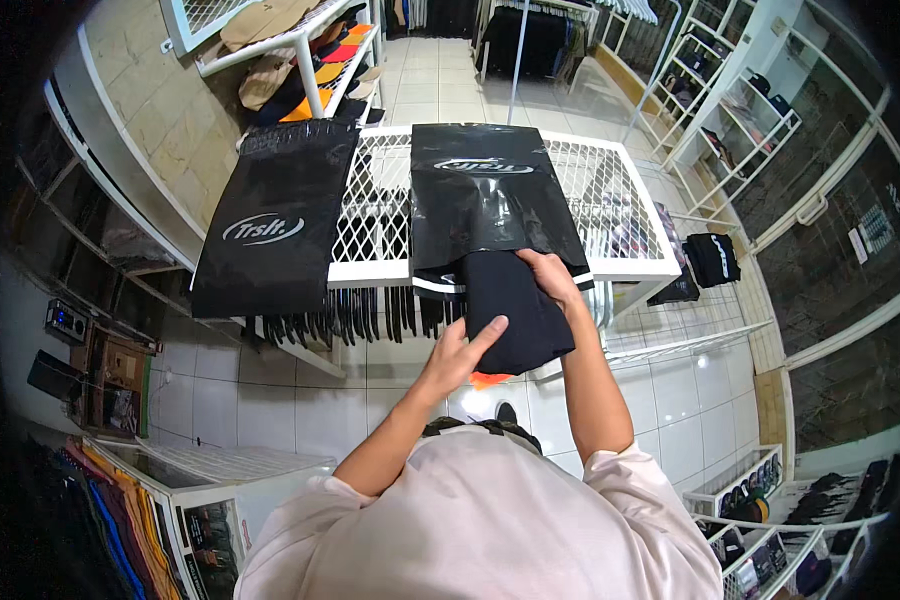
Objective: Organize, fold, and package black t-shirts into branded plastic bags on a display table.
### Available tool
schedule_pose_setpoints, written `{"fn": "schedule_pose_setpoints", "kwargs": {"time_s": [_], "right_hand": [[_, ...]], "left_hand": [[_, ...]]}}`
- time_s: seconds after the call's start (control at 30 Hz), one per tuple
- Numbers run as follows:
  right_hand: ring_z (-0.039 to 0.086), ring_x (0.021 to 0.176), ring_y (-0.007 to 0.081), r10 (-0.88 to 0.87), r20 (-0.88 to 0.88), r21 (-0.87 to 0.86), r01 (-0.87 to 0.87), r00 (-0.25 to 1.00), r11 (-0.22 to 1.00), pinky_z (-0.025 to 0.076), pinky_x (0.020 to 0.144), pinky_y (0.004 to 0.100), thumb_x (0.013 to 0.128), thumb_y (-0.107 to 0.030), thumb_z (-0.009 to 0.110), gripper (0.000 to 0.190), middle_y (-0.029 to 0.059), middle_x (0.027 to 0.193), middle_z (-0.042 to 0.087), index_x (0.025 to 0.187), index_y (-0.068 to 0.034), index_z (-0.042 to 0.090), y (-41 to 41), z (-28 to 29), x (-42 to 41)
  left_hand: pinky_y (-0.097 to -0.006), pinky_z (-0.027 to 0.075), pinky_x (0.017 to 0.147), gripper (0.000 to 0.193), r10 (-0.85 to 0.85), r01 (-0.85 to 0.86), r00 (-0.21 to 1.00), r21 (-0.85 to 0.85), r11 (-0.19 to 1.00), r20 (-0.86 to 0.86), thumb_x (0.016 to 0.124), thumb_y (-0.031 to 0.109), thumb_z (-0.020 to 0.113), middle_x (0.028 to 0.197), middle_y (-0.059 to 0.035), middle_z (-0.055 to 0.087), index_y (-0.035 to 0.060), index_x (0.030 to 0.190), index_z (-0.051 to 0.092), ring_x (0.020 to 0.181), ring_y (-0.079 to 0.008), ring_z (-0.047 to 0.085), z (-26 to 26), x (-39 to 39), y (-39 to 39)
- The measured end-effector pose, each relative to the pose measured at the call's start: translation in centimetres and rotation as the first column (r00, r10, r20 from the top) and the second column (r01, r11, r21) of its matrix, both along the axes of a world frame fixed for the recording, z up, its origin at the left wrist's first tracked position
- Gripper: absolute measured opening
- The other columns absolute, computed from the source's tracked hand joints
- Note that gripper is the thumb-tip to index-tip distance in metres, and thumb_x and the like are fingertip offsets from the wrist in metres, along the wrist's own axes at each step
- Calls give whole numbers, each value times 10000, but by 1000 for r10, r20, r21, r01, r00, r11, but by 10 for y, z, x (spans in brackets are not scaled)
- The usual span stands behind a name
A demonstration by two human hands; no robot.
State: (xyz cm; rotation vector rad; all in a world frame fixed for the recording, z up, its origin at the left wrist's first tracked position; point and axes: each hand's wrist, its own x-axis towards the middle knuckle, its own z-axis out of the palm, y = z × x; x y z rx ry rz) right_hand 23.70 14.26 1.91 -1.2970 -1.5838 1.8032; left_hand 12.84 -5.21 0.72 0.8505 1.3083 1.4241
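A folded black garment [517,311] is partly inside the mouth of a black plastic mailer bag [495,199], its near part sticking out over the table edge. My left hand [461,352] grips the garment's near left side, thumb on top and fingers hidden beneath. At the bag's opening, my right hand [551,277] holds the garment's right side; some of its fingers are hidden under the bag's upper layer. Another black mailer bag [266,225] with a printed logo lies flat to the left, overhanging the front edge.
Both bags rest on a white metal mesh table [379,202], with black hangers [360,315] hanging below. An orange item [489,381] shows under the garment. A shelf of caps [330,71] stands at the far left. Folded black clothing [711,259] lies on the right.
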Motion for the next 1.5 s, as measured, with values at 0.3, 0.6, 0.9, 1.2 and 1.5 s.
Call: {"fn": "schedule_pose_setpoints", "kwargs": {"time_s": [0.3,0.6,0.9,1.2,1.5], "right_hand": [[637,1050,174,43,-215,-75,-60,976,995,523,870,302,892,-366,717,643,151,1206,646,1343,53,532,-79,28,65],[642,1090,283,-225,-60,458,227,973,859,568,827,393,748,-291,871,922,224,1205,625,1449,39,372,-130,26,60],[672,931,327,-223,67,499,161,973,852,521,826,384,750,-271,855,460,198,1002,669,1020,69,702,-117,21,59],[633,806,370,-316,-22,740,228,949,633,495,731,415,790,-173,785,288,213,907,617,914,68,687,-119,26,41],[604,1078,428,-368,-13,926,150,930,345,481,900,458,761,-79,731,260,250,1231,579,1011,-21,689,-60,61,7]], "left_hand": [[-290,486,962,438,23,-65,901,83,994,433,989,285,647,1202,-92,650,-38,1277,576,1076,-146,615,-6,10,9],[-298,430,1029,476,106,-150,923,92,984,370,1007,280,624,1293,-102,596,-35,1344,508,1165,-156,558,-17,29,22],[-331,438,1020,591,152,-158,931,-8,987,331,1015,501,526,1267,-72,594,7,1340,496,1170,-166,554,-7,17,21],[-253,520,670,264,336,-338,933,-12,941,129,1020,244,580,879,-79,703,-9,958,623,752,-134,668,-36,-38,36],[-269,539,675,291,347,-344,938,105,933,-12,1003,274,598,858,-90,708,-11,953,618,782,-164,704,-37,-28,41]]}}
